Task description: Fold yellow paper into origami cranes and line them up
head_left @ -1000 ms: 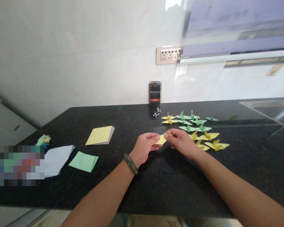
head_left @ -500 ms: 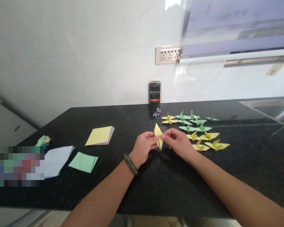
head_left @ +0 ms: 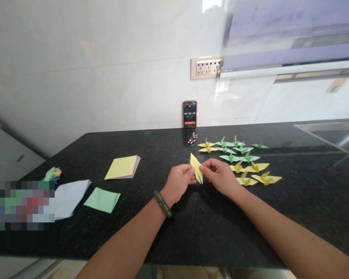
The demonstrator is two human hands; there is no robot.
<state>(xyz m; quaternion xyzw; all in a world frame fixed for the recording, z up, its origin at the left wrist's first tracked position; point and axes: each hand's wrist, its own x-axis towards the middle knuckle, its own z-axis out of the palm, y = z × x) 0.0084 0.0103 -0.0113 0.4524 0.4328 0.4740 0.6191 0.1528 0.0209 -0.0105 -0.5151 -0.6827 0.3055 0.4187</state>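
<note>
A yellow origami paper (head_left: 196, 167), folded into a narrow diamond with a slit at its lower end, is held up above the counter between both hands. My left hand (head_left: 180, 181) pinches its left edge with the thumb on the near face; a dark bangle (head_left: 163, 203) circles that wrist. My right hand (head_left: 220, 174) grips the right edge between thumb and fingers, some fingertips hidden behind the paper. Just right of it stand yellow paper cranes (head_left: 266, 178) and green paper cranes (head_left: 231, 157) in rows.
On the black counter (head_left: 209, 240) at left lie a stack of coloured paper (head_left: 121, 167), a green folded sheet (head_left: 102, 200) and white sheets (head_left: 71, 198). A phone (head_left: 190, 115) showing a timer leans on the wall. A sink (head_left: 337, 133) is at far right.
The yellow paper has tilted, its lower tip swinging to the right. Both hands stay closed on it, with only slight shifts of the fingers.
</note>
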